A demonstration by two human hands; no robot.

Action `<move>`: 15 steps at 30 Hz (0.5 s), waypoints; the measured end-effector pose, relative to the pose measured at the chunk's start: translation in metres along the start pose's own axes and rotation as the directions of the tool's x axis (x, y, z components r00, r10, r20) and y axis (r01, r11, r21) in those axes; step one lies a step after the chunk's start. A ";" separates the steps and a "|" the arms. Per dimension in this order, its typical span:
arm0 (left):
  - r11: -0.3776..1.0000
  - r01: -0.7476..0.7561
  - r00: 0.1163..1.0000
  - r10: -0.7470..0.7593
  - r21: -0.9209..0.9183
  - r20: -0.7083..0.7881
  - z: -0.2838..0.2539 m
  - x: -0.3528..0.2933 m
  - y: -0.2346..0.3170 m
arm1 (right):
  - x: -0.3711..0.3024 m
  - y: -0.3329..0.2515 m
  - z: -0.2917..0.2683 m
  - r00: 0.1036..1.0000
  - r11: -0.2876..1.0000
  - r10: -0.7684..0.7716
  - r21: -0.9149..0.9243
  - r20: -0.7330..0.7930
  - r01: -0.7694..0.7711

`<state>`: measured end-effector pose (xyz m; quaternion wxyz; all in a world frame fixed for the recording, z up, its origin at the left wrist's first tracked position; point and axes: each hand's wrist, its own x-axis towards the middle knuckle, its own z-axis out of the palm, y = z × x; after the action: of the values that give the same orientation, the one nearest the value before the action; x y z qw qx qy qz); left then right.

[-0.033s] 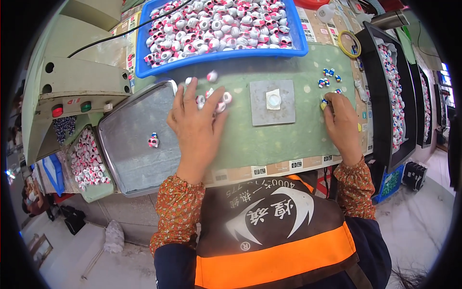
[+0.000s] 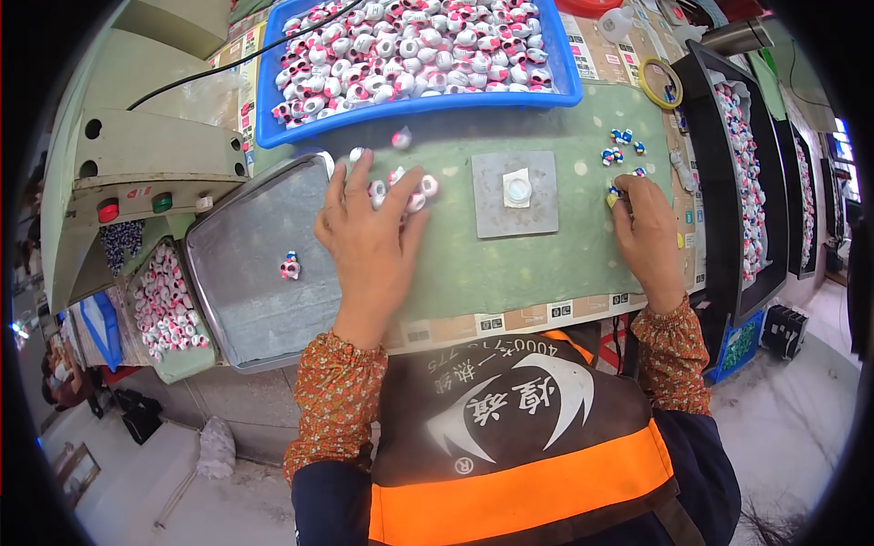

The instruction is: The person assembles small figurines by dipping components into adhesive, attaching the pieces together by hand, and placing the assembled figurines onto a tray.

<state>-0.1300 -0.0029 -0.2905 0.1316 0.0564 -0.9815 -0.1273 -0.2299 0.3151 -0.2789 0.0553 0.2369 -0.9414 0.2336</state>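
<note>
My left hand [image 2: 371, 241] lies with fingers spread over several small white-and-pink toy heads [image 2: 428, 187] on the green mat [image 2: 455, 282]. Its fingertips touch or nearly touch some of them; what lies under the fingers is partly hidden. At the mat's right side, my right hand [image 2: 651, 237] pinches a small blue-and-yellow toy piece [image 2: 614, 197] between thumb and forefinger. More small blue-and-white toy pieces [image 2: 614, 156] lie just beyond that hand. Between the hands sits a square grey plate [image 2: 492, 209] with a round, pale fixture [image 2: 519, 189] at its middle.
A blue bin [image 2: 419, 106] full of white-and-pink heads stands at the back. On the left, a metal tray [image 2: 250, 314] holds one assembled figure [image 2: 289, 266], beside a machine with red and green buttons [image 2: 162, 202]. Right: a yellow tape roll [image 2: 645, 91] and black bin [image 2: 719, 200].
</note>
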 end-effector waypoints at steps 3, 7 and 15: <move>0.997 -0.009 1.000 0.007 -0.071 -0.016 0.000 -0.003 -0.002 | 0.000 0.000 -0.001 1.000 1.000 0.020 -0.008 0.014 -0.020; 0.987 0.009 1.000 -0.012 -0.160 -0.018 -0.003 -0.005 0.000 | 0.001 -0.003 -0.003 0.998 0.992 -0.058 -0.112 0.021 0.060; 0.812 0.008 0.999 -0.036 -0.584 -0.037 -0.014 -0.018 0.009 | 0.005 -0.003 -0.009 0.999 1.000 0.006 0.026 0.033 -0.007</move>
<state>-0.1098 0.0046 -0.2793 0.1637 0.0277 -0.8911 -0.4224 -0.2329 0.3146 -0.2688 0.0358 0.2383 -0.9399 0.2419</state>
